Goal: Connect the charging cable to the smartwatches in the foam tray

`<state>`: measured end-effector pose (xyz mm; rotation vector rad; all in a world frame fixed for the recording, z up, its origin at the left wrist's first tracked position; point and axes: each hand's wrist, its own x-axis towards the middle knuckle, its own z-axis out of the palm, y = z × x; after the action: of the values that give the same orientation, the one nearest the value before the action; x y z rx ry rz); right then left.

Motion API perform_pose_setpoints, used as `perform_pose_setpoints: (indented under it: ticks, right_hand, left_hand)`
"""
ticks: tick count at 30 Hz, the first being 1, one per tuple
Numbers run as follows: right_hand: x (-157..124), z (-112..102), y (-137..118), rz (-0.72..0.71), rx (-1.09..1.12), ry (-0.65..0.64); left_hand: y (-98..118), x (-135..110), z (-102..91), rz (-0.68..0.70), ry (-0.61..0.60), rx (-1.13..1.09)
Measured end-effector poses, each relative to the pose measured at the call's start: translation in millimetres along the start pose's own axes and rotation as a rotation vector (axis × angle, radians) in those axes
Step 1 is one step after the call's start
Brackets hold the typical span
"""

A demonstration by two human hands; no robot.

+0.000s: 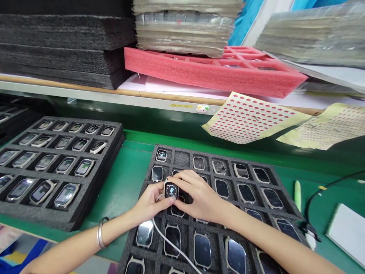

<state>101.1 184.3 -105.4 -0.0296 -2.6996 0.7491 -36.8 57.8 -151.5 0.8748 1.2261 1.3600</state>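
The lit watch point(171, 189) is pinched between left hand point(149, 200) and right hand point(199, 196) (both touching it), over the foam tray point(181, 158).

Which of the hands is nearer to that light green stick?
Right. The right hand is left of the light green stick, gripping the lit watch. The left hand grips the watch's opposite side, farther from the stick.

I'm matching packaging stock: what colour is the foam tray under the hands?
Dark grey; the foam tray shows best in the head view, the only one.
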Motion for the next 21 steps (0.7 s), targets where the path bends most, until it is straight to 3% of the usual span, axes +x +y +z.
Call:
perform_pose_setpoints:
  ticks: [10, 14, 17, 21]
  right_hand:
    - [0, 0, 4, 0.005, -0.008, -0.004]
    - [4, -6, 6, 0.113, 0.194, -0.028]
    - [7, -12, 6, 0.190, 0.336, 0.034]
    - [7, -13, 6, 0.130, 0.291, 0.011]
  left_hand:
    - [0, 1, 1.8, 0.019, -0.041, 0.046]
    - [3, 0, 1.4, -0.056, -0.127, 0.049]
    - [4, 1, 0.5, -0.101, -0.123, 0.021]
    - [4, 2, 0.9, -0.102, -0.103, -0.005]
